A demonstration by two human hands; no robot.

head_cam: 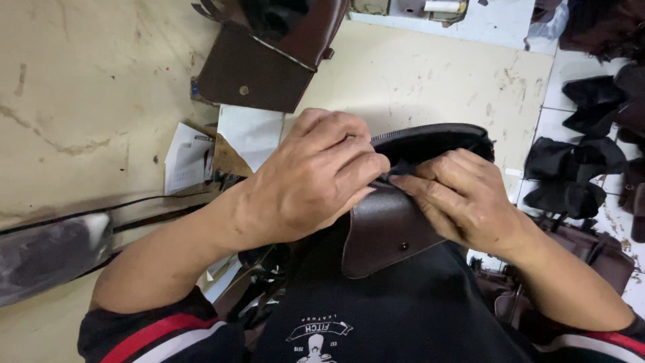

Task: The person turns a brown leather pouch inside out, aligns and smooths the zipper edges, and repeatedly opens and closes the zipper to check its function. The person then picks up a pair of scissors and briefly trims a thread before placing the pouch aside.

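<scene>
On lap: 2 hands, left hand [312, 178], right hand [463, 198], pinching 1 brown bag [386, 232].

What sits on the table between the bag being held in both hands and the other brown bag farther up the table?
In the head view, between the held bag and the other brown bag, only a white sheet of paper and bare table show.

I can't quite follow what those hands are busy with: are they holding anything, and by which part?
Both the left hand and right hand pinch a dark brown leather bag at its top edge, beside the zipped opening, above the front flap.
</scene>
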